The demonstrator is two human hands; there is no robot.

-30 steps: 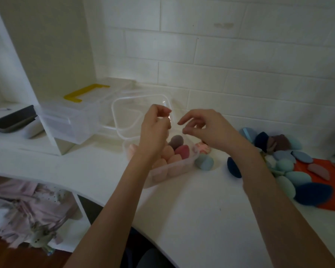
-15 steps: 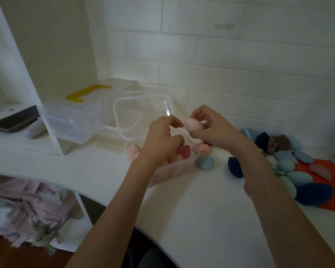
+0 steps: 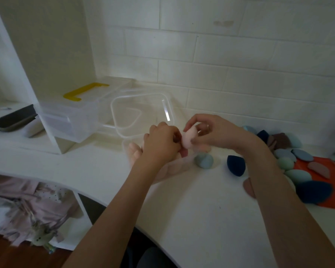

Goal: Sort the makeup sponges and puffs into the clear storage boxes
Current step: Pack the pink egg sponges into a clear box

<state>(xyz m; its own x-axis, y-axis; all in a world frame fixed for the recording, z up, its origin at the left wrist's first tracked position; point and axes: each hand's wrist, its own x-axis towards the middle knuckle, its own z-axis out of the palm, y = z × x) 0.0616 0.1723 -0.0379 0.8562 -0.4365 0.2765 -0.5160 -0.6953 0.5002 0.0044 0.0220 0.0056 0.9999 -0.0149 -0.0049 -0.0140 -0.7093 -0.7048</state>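
Both hands meet directly above the clear box [image 3: 162,171]: the right hand [image 3: 217,132] pinches a pale pink sponge [image 3: 189,137] between thumb and fingertips, and the left hand [image 3: 161,144], fingers curled, touches the sponge's left end; whether it truly grips is unclear. Released off-centre, the soft sponge could bounce off the pink ones packed in the box and roll right toward the blue-green sponge [image 3: 203,160] on the counter. Both forearms angle inward, wrists level.
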